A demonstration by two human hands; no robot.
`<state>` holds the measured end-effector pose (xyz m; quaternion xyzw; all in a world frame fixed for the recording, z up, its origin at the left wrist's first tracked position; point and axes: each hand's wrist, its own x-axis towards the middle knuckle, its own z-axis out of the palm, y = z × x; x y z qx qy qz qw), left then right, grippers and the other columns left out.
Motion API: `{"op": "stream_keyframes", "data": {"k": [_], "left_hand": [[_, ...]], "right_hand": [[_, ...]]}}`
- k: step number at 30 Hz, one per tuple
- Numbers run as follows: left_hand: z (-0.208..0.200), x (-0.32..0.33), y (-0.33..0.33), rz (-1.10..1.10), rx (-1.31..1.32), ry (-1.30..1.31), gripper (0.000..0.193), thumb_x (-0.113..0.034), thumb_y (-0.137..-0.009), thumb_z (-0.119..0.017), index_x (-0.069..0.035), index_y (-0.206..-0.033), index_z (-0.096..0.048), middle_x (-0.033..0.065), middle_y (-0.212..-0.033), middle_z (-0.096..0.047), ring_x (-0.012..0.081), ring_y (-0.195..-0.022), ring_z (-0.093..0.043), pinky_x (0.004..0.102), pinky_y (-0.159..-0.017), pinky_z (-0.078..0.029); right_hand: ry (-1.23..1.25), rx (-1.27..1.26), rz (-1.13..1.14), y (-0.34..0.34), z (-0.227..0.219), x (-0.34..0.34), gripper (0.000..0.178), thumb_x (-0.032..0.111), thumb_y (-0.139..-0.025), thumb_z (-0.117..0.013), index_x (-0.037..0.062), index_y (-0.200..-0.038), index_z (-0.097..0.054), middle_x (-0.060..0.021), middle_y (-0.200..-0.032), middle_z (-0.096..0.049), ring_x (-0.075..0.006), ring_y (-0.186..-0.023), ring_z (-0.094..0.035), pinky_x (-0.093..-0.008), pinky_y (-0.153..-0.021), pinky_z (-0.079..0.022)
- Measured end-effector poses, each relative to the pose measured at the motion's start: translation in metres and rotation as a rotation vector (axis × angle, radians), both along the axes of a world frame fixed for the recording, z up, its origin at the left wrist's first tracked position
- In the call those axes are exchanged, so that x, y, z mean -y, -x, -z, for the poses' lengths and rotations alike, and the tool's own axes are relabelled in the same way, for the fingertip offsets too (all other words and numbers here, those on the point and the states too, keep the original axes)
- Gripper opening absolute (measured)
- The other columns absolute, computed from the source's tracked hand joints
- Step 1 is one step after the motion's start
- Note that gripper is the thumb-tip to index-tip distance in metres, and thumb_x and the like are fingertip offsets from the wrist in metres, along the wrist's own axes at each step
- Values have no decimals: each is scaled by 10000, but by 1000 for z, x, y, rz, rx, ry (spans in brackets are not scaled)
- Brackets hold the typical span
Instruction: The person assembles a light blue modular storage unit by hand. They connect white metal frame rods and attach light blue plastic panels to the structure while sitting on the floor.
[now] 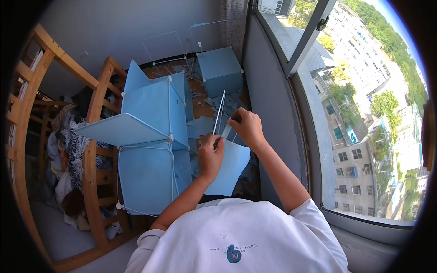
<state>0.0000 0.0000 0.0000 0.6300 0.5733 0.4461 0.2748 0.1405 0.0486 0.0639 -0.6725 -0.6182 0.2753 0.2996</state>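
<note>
My left hand (210, 157) is closed around the lower part of a thin white wire-framed panel (219, 111), seen almost edge-on. Just right of it, my right hand (247, 128) pinches a pale strip of blue plastic sheet (226, 131) between thumb and fingers. A larger piece of light blue sheet (233, 169) with an uneven, torn-looking edge hangs below both hands, in front of my shirt. Whether it is still joined to the frame I cannot tell.
Blue panel cubes (148, 175) with white connectors stand at left, one panel (127, 127) jutting out. Another blue cube (221, 68) sits by the far wall. Torn blue scraps (200, 126) litter the floor. A wooden bunk frame (93, 168) is at left, a window (296, 75) at right.
</note>
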Motion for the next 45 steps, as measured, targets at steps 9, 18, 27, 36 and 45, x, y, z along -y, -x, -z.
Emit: {"op": "stream_keyframes", "data": {"k": [9,18,27,36,45], "left_hand": [[-2,3,6,1,-75,73,139,-175,-823,-587,-39,-797,-588,144,-651,-604,294,-582,-597,364,-513,-443],[3,-3,1,-7,-23,68,138,-171,-820,-588,-34,-805,-574,133,-646,-601,286,-591,-605,360,-525,-449],[10,16,-8,20,-48,-23,106,-117,-789,-618,-31,-817,-563,126,-662,-597,287,-584,-593,339,-506,-444],[21,10,-10,-18,28,-47,104,-153,-816,-573,-71,-783,-519,120,-647,-582,329,-593,-575,414,-492,-426],[11,24,-7,-34,46,83,120,-151,-808,-582,-52,-778,-521,131,-619,-578,312,-571,-586,395,-484,-426]], "right_hand": [[-157,35,-95,4,15,-3,150,120,-701,-666,18,-735,-561,-117,-718,-607,-295,-673,-590,-362,-594,-455],[-294,-133,-12,10,27,2,178,129,-759,-641,6,-743,-514,-134,-715,-592,-291,-644,-587,-367,-579,-452],[14,404,-329,-17,2,-8,335,337,-730,-667,22,-681,-566,-133,-628,-598,-311,-620,-593,-387,-542,-448],[-94,526,-489,-14,9,-22,263,269,-736,-653,36,-656,-563,-124,-605,-580,-299,-573,-570,-389,-519,-427],[-368,469,-526,-7,25,-1,229,138,-743,-623,31,-650,-444,-145,-586,-537,-343,-555,-547,-418,-497,-411]]}}
